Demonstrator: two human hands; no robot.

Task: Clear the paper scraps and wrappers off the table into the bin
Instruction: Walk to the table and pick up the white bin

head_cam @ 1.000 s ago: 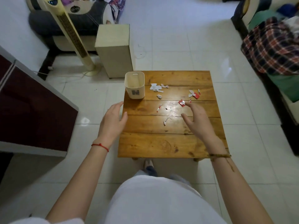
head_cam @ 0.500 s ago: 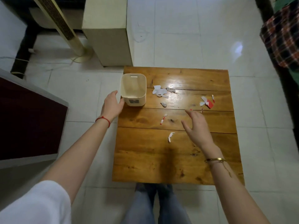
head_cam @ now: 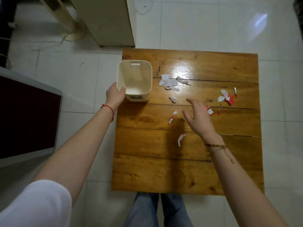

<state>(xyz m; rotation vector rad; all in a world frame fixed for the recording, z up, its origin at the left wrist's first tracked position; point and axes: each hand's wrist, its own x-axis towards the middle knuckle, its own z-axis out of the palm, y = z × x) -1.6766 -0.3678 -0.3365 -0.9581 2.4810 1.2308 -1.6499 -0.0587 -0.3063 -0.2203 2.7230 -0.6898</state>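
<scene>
On table: one bin, two hands.

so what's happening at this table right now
A person is clearing litter off a wooden table. Their left hand grips the near left rim of a cream bin standing at the table's far left corner. Their right hand hovers open above the middle of the table, holding nothing. White paper scraps and red wrapper pieces still lie scattered on the wood, and the bin looks empty.

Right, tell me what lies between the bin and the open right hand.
In the head view, a crumpled white scrap lies on the table between the bin and the right hand; otherwise bare wood.
</scene>
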